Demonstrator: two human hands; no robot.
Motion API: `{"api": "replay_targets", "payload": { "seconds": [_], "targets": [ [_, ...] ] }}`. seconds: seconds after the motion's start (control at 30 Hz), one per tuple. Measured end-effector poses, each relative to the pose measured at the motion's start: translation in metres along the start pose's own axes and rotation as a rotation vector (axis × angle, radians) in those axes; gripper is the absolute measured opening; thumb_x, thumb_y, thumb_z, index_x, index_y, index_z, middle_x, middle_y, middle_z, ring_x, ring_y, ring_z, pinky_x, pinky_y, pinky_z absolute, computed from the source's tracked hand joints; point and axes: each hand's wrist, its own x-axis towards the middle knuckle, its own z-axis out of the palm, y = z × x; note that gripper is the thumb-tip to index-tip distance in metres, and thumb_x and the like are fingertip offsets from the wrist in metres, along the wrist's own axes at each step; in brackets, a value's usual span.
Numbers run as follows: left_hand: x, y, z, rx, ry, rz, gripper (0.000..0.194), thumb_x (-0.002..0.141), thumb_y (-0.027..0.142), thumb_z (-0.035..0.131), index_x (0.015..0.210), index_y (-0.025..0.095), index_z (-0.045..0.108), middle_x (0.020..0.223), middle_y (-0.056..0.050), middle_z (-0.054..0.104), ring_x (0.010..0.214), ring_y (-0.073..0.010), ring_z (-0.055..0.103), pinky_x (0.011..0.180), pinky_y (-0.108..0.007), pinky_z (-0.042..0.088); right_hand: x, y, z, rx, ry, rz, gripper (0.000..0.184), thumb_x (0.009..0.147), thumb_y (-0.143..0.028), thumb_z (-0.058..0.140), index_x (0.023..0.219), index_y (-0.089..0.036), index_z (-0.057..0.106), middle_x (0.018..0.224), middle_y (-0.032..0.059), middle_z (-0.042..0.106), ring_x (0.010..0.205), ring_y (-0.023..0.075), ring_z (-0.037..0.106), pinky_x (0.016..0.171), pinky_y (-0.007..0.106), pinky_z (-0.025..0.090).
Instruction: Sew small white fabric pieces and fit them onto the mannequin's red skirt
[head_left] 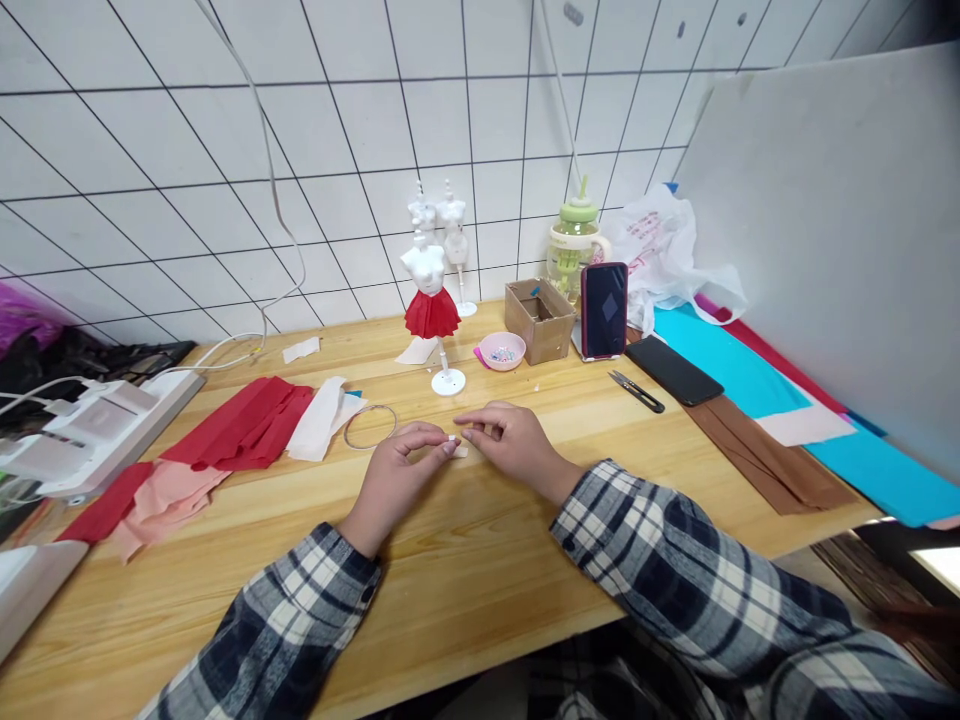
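My left hand (401, 475) is closed, pinching a small white piece (452, 438) between thumb and forefinger. A small cream-coloured strip (460, 453) shows just below those fingertips, close to the tabletop. My right hand (517, 445) hovers beside it with bent fingers, its thumb and forefinger slightly apart near the white piece. I make out nothing between them. Behind the hands stands a white mini dress form (426, 268) wearing a red pleated skirt (432, 314). A thin wire ring (370, 447) lies left of my left hand.
Red fabric (251, 425), white cloth (319, 420) and a power strip (142, 415) lie left. At the back are a bead bowl (502, 350), cardboard box (551, 340), upright phone (604, 310) and green-lidded bottle (576, 240). Snips (637, 392), a black phone (675, 370) and brown fabric (765, 455) lie right.
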Motion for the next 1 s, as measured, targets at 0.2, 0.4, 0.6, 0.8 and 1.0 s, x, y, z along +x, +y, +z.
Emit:
{"api": "replay_targets", "payload": {
  "seconds": [0.2,0.4,0.6,0.8,1.0],
  "targets": [
    [-0.001,0.0,-0.002,0.061,0.013,0.027,0.021,0.084,0.037,0.062,0.091,0.023,0.076,0.095,-0.006,0.07,0.094,-0.0215,0.063,0.09,-0.036,0.046,-0.004,-0.011,-0.007,-0.118,0.078,-0.191,0.019,0.089,-0.031,0.06,0.1,-0.019,0.071,0.089,0.0045,0.068,0.077,0.0139,0.06,0.071,0.025,0.046],
    [-0.002,0.002,0.0,0.302,0.036,0.145,0.02,0.085,0.036,0.061,0.09,0.025,0.076,0.09,-0.004,0.07,0.091,-0.0221,0.06,0.087,-0.039,0.046,-0.006,-0.01,-0.004,-0.214,-0.036,-0.199,0.02,0.092,-0.031,0.056,0.097,-0.023,0.073,0.089,0.0044,0.071,0.083,0.0161,0.063,0.074,0.027,0.044],
    [-0.003,0.001,0.0,0.475,0.067,0.303,0.016,0.086,0.031,0.062,0.091,0.025,0.076,0.087,-0.004,0.069,0.087,-0.021,0.058,0.081,-0.037,0.044,-0.006,-0.015,-0.003,-0.186,0.003,-0.153,0.013,0.088,-0.024,0.06,0.087,-0.021,0.073,0.084,0.0034,0.07,0.078,0.0145,0.061,0.071,0.025,0.043],
    [-0.004,0.005,0.001,0.505,0.088,0.334,0.017,0.088,0.03,0.06,0.09,0.023,0.075,0.087,-0.005,0.069,0.086,-0.0209,0.058,0.08,-0.036,0.043,-0.006,-0.016,-0.004,-0.159,0.015,-0.156,0.012,0.087,-0.026,0.061,0.087,-0.019,0.071,0.083,0.003,0.069,0.075,0.0133,0.06,0.068,0.024,0.042],
    [-0.005,0.007,-0.001,0.542,0.077,0.346,0.019,0.09,0.03,0.057,0.088,0.023,0.075,0.087,-0.005,0.069,0.086,-0.0213,0.057,0.08,-0.037,0.042,-0.007,-0.017,-0.004,-0.189,-0.001,-0.153,0.015,0.089,-0.029,0.059,0.087,-0.02,0.071,0.082,0.0028,0.07,0.071,0.0126,0.059,0.065,0.025,0.041]
  ]
}}
